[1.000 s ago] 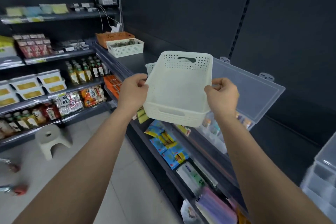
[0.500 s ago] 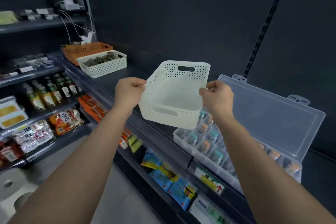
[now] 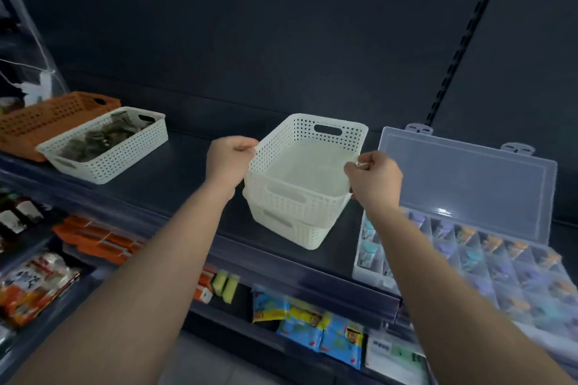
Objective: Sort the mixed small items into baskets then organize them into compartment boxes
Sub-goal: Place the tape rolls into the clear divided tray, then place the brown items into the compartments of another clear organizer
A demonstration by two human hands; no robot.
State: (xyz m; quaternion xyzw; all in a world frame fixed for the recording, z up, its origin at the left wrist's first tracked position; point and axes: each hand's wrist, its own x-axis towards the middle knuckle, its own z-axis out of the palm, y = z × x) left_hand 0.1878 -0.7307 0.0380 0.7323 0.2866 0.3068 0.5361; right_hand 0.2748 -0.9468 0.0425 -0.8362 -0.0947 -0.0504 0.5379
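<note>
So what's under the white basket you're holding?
A second white basket, standing on the dark shelf. The held basket, gripped by the left hand and right hand, sits partly inside it, so its inside is hidden.

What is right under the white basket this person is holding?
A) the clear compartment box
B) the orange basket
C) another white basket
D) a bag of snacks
C: the held basket, gripped at its rim by the left hand and right hand, appears to nest into a second white basket directly beneath it.
</note>
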